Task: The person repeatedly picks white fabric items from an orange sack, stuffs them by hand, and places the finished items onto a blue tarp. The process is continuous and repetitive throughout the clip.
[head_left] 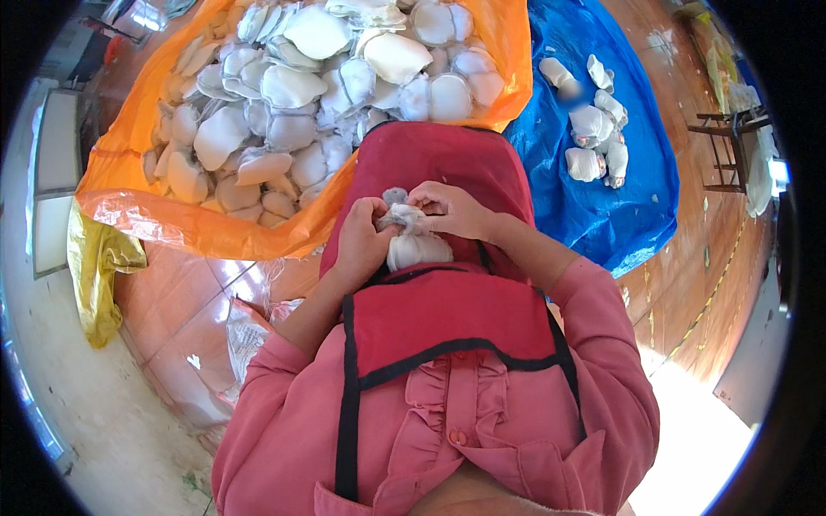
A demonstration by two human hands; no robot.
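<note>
Over my lap, a small rounded bundle of white fabric [419, 250] rests against the red apron [456, 314]. Its upper end is gathered and twisted, with a greyish tuft on top. My left hand [365, 238] grips the gathered part from the left, fingers bent round it. From the right, my right hand [453, 210] pinches the same twisted fabric between thumb and fingers. The fingertips partly hide that gathered end.
Ahead to the left, an orange sheet [129, 185] bears a heap of white padded cup-shaped pieces [297, 86]. To the right, several white bundles [591, 126] lie on a blue sheet [632, 202]. A yellow sack [96, 275] is by the left wall; a wooden stool [731, 150] stands far right.
</note>
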